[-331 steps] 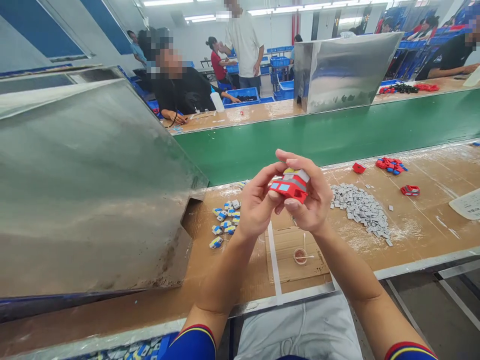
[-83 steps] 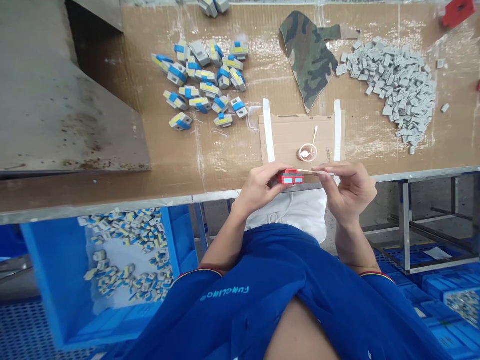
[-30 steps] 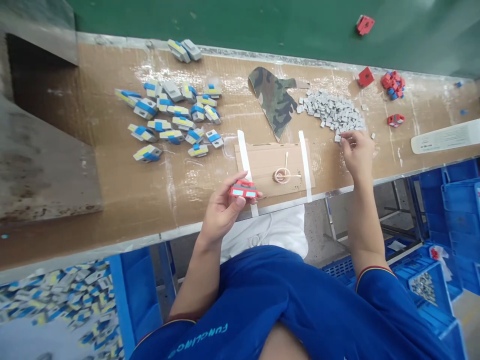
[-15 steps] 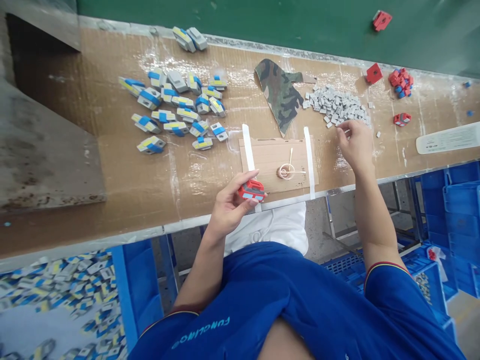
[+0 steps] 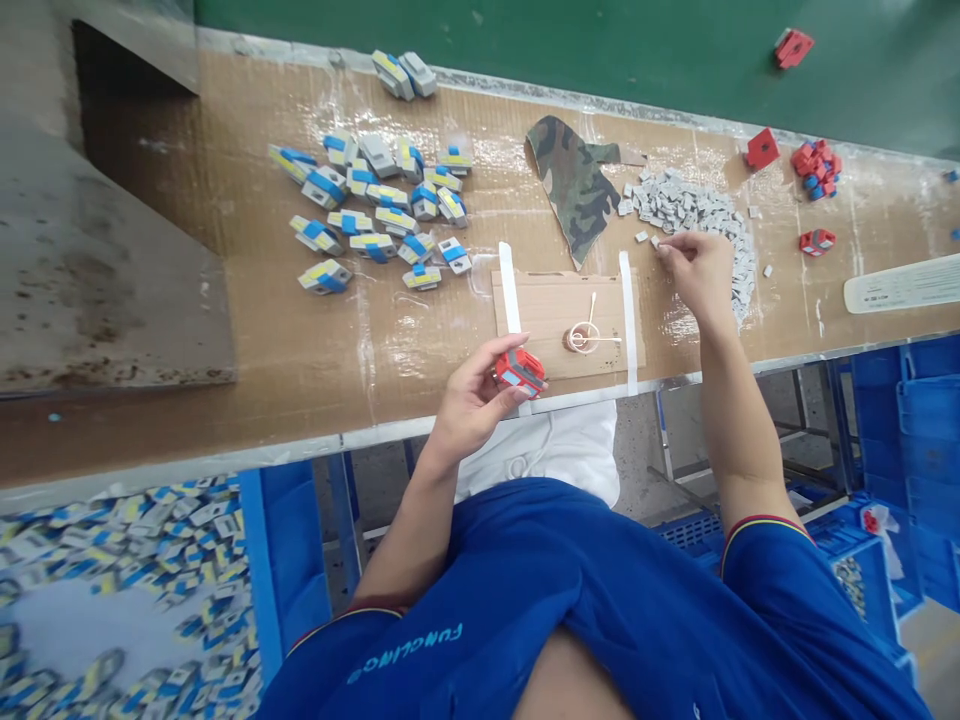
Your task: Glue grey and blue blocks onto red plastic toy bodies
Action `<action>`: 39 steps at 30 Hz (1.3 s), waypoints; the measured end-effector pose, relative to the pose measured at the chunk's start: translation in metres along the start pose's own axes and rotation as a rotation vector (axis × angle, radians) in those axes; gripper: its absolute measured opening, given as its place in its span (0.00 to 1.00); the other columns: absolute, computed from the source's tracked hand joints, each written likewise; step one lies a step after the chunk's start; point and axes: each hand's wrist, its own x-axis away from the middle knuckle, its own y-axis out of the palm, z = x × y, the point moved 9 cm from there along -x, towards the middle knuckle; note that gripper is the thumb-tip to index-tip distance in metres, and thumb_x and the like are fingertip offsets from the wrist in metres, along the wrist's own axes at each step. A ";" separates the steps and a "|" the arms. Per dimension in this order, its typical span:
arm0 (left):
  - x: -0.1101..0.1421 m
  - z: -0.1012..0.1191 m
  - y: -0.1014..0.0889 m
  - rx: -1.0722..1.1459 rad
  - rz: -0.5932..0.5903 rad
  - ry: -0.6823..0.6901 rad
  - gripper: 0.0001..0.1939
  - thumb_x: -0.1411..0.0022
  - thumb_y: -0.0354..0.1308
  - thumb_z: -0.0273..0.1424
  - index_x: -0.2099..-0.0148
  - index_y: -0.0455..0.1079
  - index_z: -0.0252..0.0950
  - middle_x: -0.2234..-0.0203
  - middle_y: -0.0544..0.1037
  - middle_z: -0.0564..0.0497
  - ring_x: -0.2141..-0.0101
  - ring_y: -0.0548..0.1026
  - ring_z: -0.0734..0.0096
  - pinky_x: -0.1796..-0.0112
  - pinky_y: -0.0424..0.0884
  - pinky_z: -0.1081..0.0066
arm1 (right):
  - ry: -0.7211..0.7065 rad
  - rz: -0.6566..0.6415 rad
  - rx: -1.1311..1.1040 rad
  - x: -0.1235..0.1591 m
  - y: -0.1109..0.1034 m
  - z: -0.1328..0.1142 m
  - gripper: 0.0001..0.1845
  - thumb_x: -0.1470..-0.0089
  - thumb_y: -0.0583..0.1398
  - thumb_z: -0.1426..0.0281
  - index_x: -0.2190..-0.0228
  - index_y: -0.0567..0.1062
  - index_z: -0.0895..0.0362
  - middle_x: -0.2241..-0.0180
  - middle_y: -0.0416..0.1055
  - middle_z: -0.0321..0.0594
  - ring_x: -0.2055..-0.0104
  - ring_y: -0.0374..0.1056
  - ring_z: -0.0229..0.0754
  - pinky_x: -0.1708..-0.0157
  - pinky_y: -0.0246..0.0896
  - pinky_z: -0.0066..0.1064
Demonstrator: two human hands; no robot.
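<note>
My left hand [image 5: 474, 402] holds a small red toy car part [image 5: 519, 372] with light-blue windows, over the near edge of the cardboard-covered bench [image 5: 285, 350]. My right hand [image 5: 696, 272] rests at the near edge of a pile of small grey pieces [image 5: 694, 215], fingertips pinched on a grey piece. Between the hands, a taped cardboard pad [image 5: 559, 305] carries a small round glue cup [image 5: 579, 338] with thin sticks lying across it.
Several grey-blue-yellow parts [image 5: 379, 200] lie at the left of the bench; a camouflage cloth [image 5: 574, 185] is behind the pad. Red parts [image 5: 816, 165] sit at the right, one red part [image 5: 793, 47] on the green conveyor. A blue bin [image 5: 120, 590] of parts stands below left.
My right hand left the stick at the cup, reached right to the grey pile and drew slightly back with pinched fingers. My left hand keeps the red part, tilting it.
</note>
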 end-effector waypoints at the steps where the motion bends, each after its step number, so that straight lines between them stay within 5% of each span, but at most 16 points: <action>1: 0.000 -0.001 0.000 0.003 -0.005 -0.012 0.27 0.38 0.73 0.35 0.38 0.73 0.38 0.58 0.85 0.46 0.62 0.86 0.65 0.60 0.82 0.70 | 0.003 0.000 -0.062 0.010 -0.006 -0.006 0.02 0.45 0.67 0.71 0.69 0.82 0.55 0.74 0.76 0.36 0.71 0.72 0.42 0.63 0.73 0.40; 7: -0.001 -0.006 0.005 0.029 -0.045 -0.083 0.25 0.44 0.76 0.33 0.45 0.77 0.36 0.56 0.86 0.43 0.60 0.87 0.63 0.61 0.83 0.71 | -0.011 0.018 -0.412 0.113 -0.028 -0.059 0.09 0.42 0.70 0.59 0.63 0.83 0.50 0.74 0.77 0.32 0.73 0.73 0.37 0.72 0.72 0.31; 11: -0.003 -0.006 0.010 0.033 -0.071 -0.095 0.25 0.47 0.78 0.32 0.47 0.80 0.35 0.59 0.87 0.43 0.60 0.86 0.63 0.59 0.83 0.70 | -0.004 -0.022 -0.515 0.182 -0.005 -0.099 0.04 0.42 0.71 0.64 0.63 0.83 0.48 0.67 0.81 0.35 0.67 0.77 0.41 0.69 0.75 0.34; 14: -0.003 -0.006 0.012 0.008 -0.075 -0.102 0.25 0.48 0.79 0.34 0.48 0.81 0.35 0.61 0.86 0.45 0.61 0.85 0.64 0.58 0.84 0.69 | -0.018 -0.137 -0.548 0.205 0.023 -0.119 0.04 0.38 0.67 0.67 0.60 0.83 0.47 0.63 0.81 0.37 0.61 0.78 0.42 0.64 0.75 0.36; 22: -0.004 -0.007 0.014 0.028 -0.068 -0.137 0.23 0.46 0.77 0.39 0.51 0.81 0.34 0.62 0.85 0.46 0.63 0.84 0.66 0.60 0.82 0.70 | -0.100 -0.124 -0.505 0.197 0.038 -0.134 0.06 0.38 0.67 0.66 0.58 0.83 0.46 0.62 0.82 0.37 0.60 0.78 0.43 0.62 0.77 0.37; 31: -0.003 -0.009 0.014 0.008 -0.077 -0.156 0.22 0.42 0.75 0.41 0.50 0.80 0.34 0.63 0.84 0.47 0.65 0.82 0.68 0.65 0.78 0.73 | -0.040 -0.115 -0.468 0.195 0.043 -0.134 0.03 0.38 0.67 0.64 0.61 0.81 0.49 0.64 0.82 0.36 0.63 0.78 0.43 0.63 0.76 0.37; 39: -0.009 -0.007 0.009 -0.045 -0.049 -0.086 0.22 0.43 0.75 0.43 0.52 0.80 0.36 0.63 0.84 0.49 0.62 0.83 0.67 0.58 0.79 0.70 | -0.163 -0.123 -0.347 0.187 0.043 -0.158 0.08 0.36 0.64 0.69 0.69 0.77 0.49 0.72 0.72 0.33 0.69 0.69 0.40 0.70 0.69 0.34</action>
